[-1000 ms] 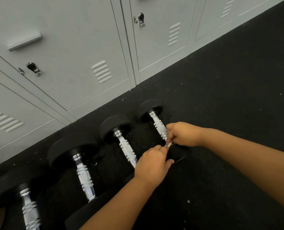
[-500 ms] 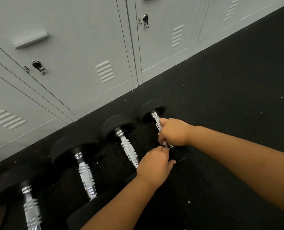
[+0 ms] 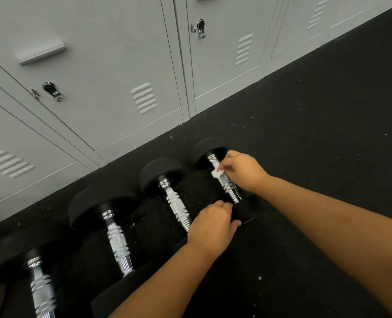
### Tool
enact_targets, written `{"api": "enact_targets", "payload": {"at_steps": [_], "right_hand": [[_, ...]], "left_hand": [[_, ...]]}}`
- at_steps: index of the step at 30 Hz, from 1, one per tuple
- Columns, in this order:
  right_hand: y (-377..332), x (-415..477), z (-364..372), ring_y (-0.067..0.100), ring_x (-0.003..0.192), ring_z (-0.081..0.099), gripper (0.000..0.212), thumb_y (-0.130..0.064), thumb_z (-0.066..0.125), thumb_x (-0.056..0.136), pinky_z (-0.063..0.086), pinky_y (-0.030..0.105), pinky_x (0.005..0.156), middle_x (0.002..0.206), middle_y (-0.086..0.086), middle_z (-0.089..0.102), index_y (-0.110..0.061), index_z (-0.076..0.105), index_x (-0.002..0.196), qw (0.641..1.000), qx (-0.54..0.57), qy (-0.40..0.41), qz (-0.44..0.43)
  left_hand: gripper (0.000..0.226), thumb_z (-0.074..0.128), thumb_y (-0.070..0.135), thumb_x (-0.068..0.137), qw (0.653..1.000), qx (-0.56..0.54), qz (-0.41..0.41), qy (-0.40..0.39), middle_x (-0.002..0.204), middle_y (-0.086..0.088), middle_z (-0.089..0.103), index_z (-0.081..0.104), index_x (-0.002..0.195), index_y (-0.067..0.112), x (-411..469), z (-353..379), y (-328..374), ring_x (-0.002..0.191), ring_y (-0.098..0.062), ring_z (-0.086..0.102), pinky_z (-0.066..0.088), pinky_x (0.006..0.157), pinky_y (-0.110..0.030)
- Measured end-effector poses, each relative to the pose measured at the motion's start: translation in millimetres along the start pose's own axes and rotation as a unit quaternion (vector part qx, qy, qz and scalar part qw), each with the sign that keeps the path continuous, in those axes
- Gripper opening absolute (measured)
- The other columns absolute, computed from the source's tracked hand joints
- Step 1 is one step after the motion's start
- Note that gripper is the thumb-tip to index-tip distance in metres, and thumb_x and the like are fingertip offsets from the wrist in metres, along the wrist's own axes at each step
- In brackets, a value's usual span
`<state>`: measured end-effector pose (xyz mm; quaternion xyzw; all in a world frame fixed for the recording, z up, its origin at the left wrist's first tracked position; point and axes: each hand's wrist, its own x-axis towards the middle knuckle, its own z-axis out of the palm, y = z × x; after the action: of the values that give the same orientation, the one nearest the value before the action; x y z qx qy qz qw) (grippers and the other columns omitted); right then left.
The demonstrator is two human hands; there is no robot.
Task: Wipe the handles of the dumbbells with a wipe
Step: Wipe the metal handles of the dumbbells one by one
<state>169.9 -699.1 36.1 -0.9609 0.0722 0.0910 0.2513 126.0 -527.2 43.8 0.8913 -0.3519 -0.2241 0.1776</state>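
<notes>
Several black dumbbells with chrome handles lie in a row on the dark floor. On the rightmost dumbbell (image 3: pixel 228 185), my right hand (image 3: pixel 243 171) presses a small white wipe (image 3: pixel 217 173) against the far part of the chrome handle, close to the far weight head. My left hand (image 3: pixel 213 223) grips the near black head of that same dumbbell. To the left lie the second dumbbell (image 3: pixel 175 204), the third dumbbell (image 3: pixel 115 239) and the leftmost dumbbell (image 3: pixel 39 288), all untouched.
Grey metal lockers (image 3: pixel 103 88) with latches and vents stand right behind the dumbbells' far heads. Black rubber floor (image 3: pixel 316 134) stretches to the right and behind my arms, dotted with small white specks.
My right hand has slid with the wipe along the handle, from the near end up to the far end. My left hand has stayed on the near head.
</notes>
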Motion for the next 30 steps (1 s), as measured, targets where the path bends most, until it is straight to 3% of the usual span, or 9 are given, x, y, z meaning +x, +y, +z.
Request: {"api": "enact_targets", "payload": {"at_steps": [4,7,10,12,14,19,26,28,30], "right_hand": [[6,-29,-6,0.015,0.098,0.057,0.017,-0.016,0.062,0.089,0.049,0.033,0.090,0.107,-0.003,0.057,-0.023,0.074,0.099,0.992,-0.015,-0.124,-0.014],[12,-32,-14,0.008,0.091,0.058,0.016,-0.014,0.067,0.084,0.049,0.023,0.085,0.100,-0.004,0.061,-0.022,0.075,0.094,0.980,0.038,-0.193,0.038],[11,-11,-21,0.000,0.064,0.058,0.015,-0.004,0.065,0.083,0.045,0.011,0.061,0.081,0.000,0.065,-0.016,0.073,0.087,0.950,0.273,-0.020,0.147],[7,7,-17,0.012,0.072,0.061,0.019,-0.003,0.063,0.082,0.052,0.028,0.070,0.085,0.009,0.069,-0.020,0.072,0.081,0.899,0.371,0.093,0.214],[2,20,-7,0.020,0.080,0.062,0.021,-0.003,0.062,0.083,0.053,0.037,0.074,0.089,0.009,0.070,-0.021,0.071,0.079,0.898,0.358,0.102,0.237],[17,3,8,0.026,0.085,0.066,0.013,-0.002,0.064,0.081,0.055,0.043,0.078,0.091,0.011,0.070,-0.015,0.068,0.080,0.921,0.304,0.014,0.243],[28,-38,-18,0.013,0.089,0.058,0.011,-0.008,0.066,0.082,0.042,0.024,0.071,0.093,0.003,0.067,-0.018,0.070,0.081,0.944,0.193,-0.185,0.195],[19,-30,-27,0.013,0.078,0.058,0.014,-0.006,0.065,0.080,0.043,0.024,0.065,0.085,0.003,0.068,-0.018,0.071,0.081,0.939,0.226,-0.176,0.190],[2,-22,-31,0.013,0.069,0.055,0.014,-0.004,0.063,0.080,0.042,0.024,0.059,0.078,0.001,0.067,-0.015,0.070,0.081,0.931,0.297,-0.101,0.189]], "left_hand": [[0.045,0.056,0.040,0.096,1.000,0.005,-0.002,0.001,0.125,-0.003,0.058,0.052,0.134,0.015,2,0,0,0.114,-0.020,0.056,0.049,0.095,-0.035],[0.047,0.056,0.041,0.097,1.000,0.008,-0.001,0.004,0.123,-0.002,0.058,0.051,0.136,0.016,3,-1,1,0.112,-0.020,0.057,0.050,0.094,-0.035],[0.044,0.055,0.039,0.097,1.000,0.005,-0.002,0.003,0.126,-0.002,0.057,0.052,0.134,0.015,1,-1,2,0.116,-0.020,0.056,0.048,0.097,-0.035],[0.044,0.055,0.039,0.098,1.000,0.007,0.000,0.002,0.128,-0.003,0.057,0.052,0.134,0.015,0,0,1,0.117,-0.020,0.056,0.048,0.098,-0.034],[0.044,0.055,0.039,0.097,1.000,0.008,0.001,0.003,0.129,-0.003,0.057,0.051,0.134,0.015,0,0,0,0.117,-0.019,0.056,0.048,0.098,-0.034],[0.039,0.055,0.038,0.097,1.000,0.018,0.003,0.003,0.121,-0.002,0.059,0.055,0.128,0.016,3,1,3,0.111,-0.019,0.058,0.050,0.093,-0.035],[0.034,0.055,0.038,0.097,0.999,0.042,-0.001,0.003,0.117,-0.003,0.058,0.056,0.123,0.015,3,1,4,0.106,-0.020,0.058,0.051,0.089,-0.035],[0.035,0.054,0.038,0.098,0.999,0.051,0.009,0.006,0.117,-0.005,0.059,0.056,0.123,0.014,0,-2,5,0.107,-0.022,0.059,0.050,0.090,-0.036],[0.038,0.052,0.040,0.098,0.998,0.065,0.022,0.012,0.117,-0.006,0.060,0.056,0.126,0.013,-6,-6,4,0.107,-0.024,0.059,0.048,0.092,-0.037]]}}
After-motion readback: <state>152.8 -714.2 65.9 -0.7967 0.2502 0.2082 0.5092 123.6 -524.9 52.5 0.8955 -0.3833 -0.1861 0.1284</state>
